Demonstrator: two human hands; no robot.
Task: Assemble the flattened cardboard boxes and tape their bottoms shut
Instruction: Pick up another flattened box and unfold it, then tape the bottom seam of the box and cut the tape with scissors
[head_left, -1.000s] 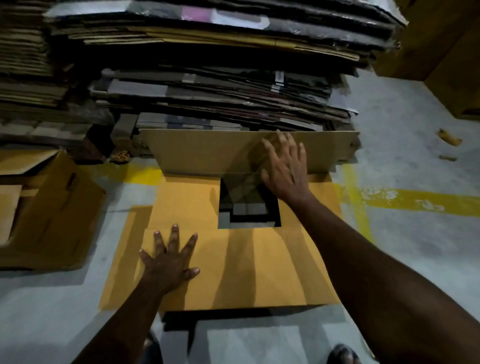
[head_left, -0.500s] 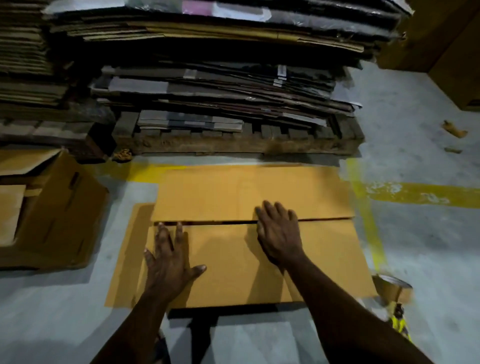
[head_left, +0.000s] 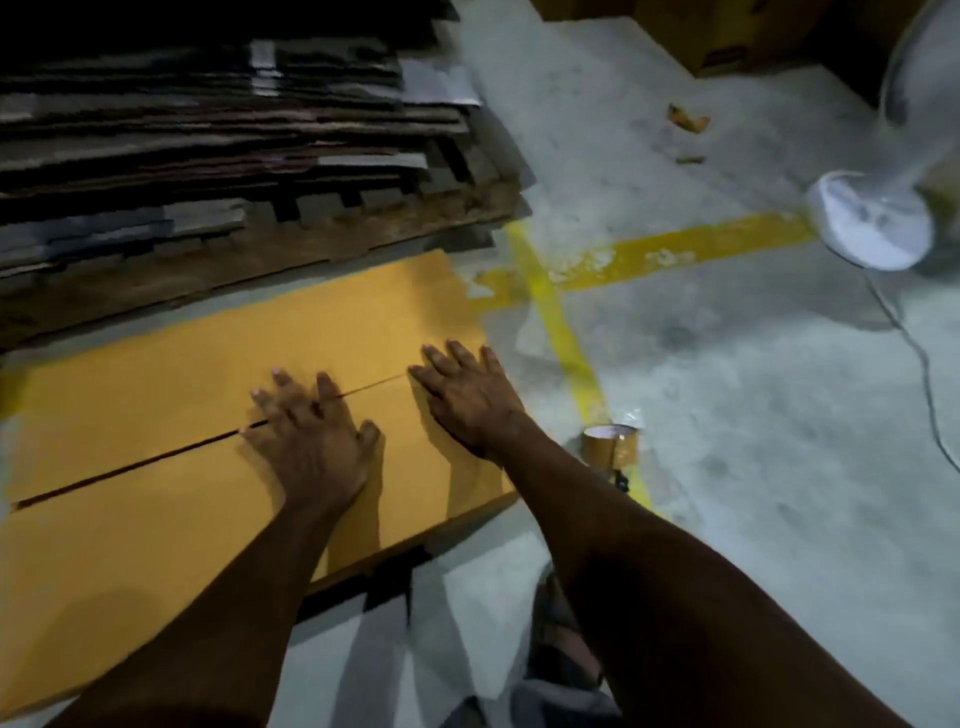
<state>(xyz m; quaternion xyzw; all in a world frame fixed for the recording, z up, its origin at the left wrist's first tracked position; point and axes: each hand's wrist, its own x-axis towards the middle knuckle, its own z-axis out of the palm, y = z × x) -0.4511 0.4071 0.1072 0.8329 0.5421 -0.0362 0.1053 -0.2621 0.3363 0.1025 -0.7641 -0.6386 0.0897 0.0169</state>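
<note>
Head view | box (head_left: 156, 395) on the floor, centre-left of frame, bottom flaps closed | left hand (head_left: 311, 441) and right hand (head_left: 467, 400) flat, fingers spread, gripping nothing, pressing flaps level at the seam, likely for taping | tape roll (head_left: 610, 447) just beside box, handy.

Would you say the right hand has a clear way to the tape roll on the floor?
Probably yes: the right hand lies flat on the box, holding nothing, and the tape roll stands on the floor close by on its right, with nothing between.
</note>
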